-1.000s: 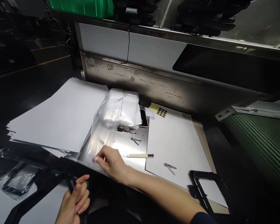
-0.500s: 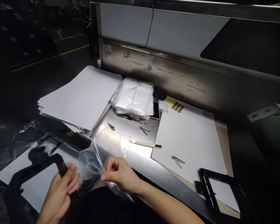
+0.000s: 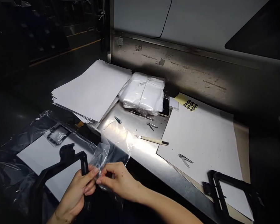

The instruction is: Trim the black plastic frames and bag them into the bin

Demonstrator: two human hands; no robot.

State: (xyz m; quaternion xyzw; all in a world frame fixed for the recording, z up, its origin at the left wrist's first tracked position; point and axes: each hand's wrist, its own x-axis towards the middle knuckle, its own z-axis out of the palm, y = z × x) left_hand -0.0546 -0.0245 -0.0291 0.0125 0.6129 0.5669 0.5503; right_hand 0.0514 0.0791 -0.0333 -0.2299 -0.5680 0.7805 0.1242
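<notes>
My left hand is closed round one side of a black plastic frame, which extends to the lower left. A thin clear plastic bag is pinched between the thumb and fingers of my right hand. The fingertips of both hands meet at the bag's gathered edge, beside the frame's upper corner. Whether the frame's edge is inside the bag I cannot tell. A similar small black frame in clear plastic lies on white paper to the left.
Behind are a paper stack and a tied bundle of clear bags. A craft knife, nippers, a pen and a phone lie on the metal bench. Right, paper sheets hold more nippers and another black frame.
My left hand has come up to my right hand with the black frame, and their fingertips now meet at the bag. The camera view has shifted, moving the bench contents rightward.
</notes>
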